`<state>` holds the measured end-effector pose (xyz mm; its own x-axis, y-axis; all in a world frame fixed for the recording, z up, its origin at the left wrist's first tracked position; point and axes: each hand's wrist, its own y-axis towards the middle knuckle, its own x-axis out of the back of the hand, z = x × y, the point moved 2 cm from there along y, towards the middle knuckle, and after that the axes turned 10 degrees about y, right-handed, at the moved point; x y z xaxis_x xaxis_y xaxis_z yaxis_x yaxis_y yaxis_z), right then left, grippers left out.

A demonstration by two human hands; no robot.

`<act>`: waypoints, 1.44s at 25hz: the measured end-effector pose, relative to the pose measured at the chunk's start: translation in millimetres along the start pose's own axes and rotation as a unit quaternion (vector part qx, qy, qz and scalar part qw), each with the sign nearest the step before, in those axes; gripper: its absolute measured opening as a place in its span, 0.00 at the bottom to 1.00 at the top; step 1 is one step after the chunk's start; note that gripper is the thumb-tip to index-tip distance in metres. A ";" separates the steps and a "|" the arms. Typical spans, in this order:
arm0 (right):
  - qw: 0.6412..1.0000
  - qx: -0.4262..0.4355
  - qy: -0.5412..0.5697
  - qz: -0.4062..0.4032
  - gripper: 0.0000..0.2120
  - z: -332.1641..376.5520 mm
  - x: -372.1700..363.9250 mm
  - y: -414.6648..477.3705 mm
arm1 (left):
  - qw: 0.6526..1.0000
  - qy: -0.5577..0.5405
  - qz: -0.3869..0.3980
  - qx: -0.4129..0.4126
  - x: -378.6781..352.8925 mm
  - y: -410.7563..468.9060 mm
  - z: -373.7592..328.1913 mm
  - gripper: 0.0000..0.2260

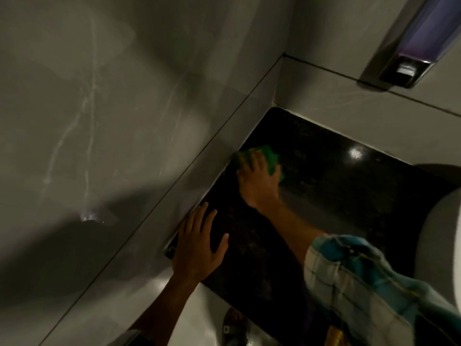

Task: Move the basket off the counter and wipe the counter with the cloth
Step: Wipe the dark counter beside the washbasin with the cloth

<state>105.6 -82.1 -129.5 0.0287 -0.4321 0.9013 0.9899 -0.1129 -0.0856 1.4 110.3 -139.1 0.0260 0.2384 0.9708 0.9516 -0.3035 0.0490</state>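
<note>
Head view: right hand (258, 181) presses green cloth (271, 159) flat-fingered against black counter (336, 176); left hand (199, 248) splayed flat, gripping nothing.

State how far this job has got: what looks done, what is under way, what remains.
Done: no basket shows on the black counter. Under way: the right hand presses the green cloth against it beside the wall, the left hand resting flat. Remaining: the stretch toward the near edge, probably.
</note>
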 end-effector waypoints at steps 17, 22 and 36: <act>0.960 -0.262 0.034 -0.091 0.25 -158.0 64.7 -112.7 | 0.998 0.021 0.041 -0.043 2.9 -2.2 -0.5 0.26; 0.915 -0.371 0.102 -0.117 0.26 -72.8 20.6 -174.4 | 0.998 0.014 0.044 -0.035 3.7 -3.9 -1.5 0.24; 0.988 -0.149 0.032 -0.039 0.27 12.9 -35.5 -282.9 | 0.995 0.017 0.036 -0.088 1.7 -84.4 46.5 0.29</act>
<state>-173.7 -23.3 -131.8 -0.0638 -0.4660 0.8825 0.9037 -0.4021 -0.1470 -64.6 179.3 -152.5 0.0790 0.1788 0.9807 0.8792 -0.4762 0.0160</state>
